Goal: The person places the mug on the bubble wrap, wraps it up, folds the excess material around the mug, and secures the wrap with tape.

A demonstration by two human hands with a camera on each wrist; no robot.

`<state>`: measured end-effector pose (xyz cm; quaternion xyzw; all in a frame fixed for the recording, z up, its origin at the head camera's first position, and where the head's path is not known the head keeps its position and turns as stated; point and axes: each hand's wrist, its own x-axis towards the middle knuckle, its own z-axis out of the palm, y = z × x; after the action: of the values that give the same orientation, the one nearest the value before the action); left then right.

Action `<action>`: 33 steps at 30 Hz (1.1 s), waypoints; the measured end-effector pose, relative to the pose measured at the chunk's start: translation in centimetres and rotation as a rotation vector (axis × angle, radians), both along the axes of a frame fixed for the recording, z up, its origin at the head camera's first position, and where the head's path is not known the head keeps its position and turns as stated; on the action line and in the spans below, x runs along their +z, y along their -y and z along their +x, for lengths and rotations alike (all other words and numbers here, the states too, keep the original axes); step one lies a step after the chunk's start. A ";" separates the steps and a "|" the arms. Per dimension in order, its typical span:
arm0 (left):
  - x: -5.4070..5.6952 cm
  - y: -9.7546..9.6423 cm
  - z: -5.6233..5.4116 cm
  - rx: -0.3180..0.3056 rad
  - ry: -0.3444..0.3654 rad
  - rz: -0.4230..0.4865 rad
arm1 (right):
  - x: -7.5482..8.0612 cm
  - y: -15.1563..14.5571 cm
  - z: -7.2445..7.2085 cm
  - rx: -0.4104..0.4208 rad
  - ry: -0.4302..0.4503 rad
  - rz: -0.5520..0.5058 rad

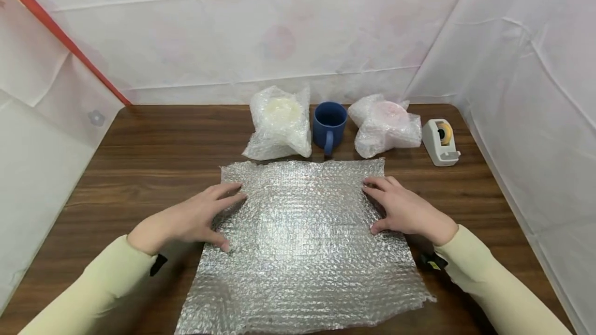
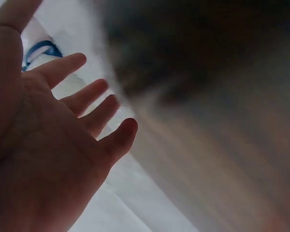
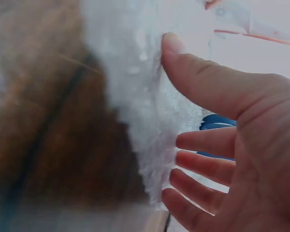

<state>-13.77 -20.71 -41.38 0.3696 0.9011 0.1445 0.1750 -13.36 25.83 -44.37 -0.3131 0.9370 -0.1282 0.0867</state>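
Observation:
A sheet of clear bubble wrap (image 1: 302,242) lies spread flat on the table in the head view. My left hand (image 1: 193,216) is at its left edge, fingers spread and holding nothing. Across from it, my right hand (image 1: 402,206) is at the right edge with thumb and fingers apart. In the right wrist view the right fingertips (image 3: 173,195) are right at the bubble wrap (image 3: 135,82). The left wrist view shows the left palm (image 2: 63,140) with loosely extended fingers. Behind the sheet stands a blue mug (image 1: 329,125), its handle toward me.
Left of the mug sits a bubble-wrapped bundle (image 1: 279,125) with something pale yellow inside. To its right is another wrapped bundle (image 1: 386,125), pinkish inside. A white tape dispenser (image 1: 440,143) stands at the back right of the brown wooden table (image 1: 153,159). White sheeting (image 1: 209,40) surrounds the table.

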 end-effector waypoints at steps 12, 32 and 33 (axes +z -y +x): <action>-1.5 0.4 1.1 -0.017 -0.126 -0.063 | 3.9 1.6 -1.7 0.047 0.061 0.019; -1.9 0.5 1.5 -0.010 -0.113 -0.025 | 1.4 10.0 -8.4 -0.558 0.651 -1.102; -1.9 0.5 1.5 -0.009 -0.113 -0.025 | 1.1 10.1 -8.5 -0.570 0.623 -1.114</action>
<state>-12.31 -21.25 -43.29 0.3792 0.9094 0.1116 0.1292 -21.90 15.70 -43.25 -0.0014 0.7088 -0.6912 0.1410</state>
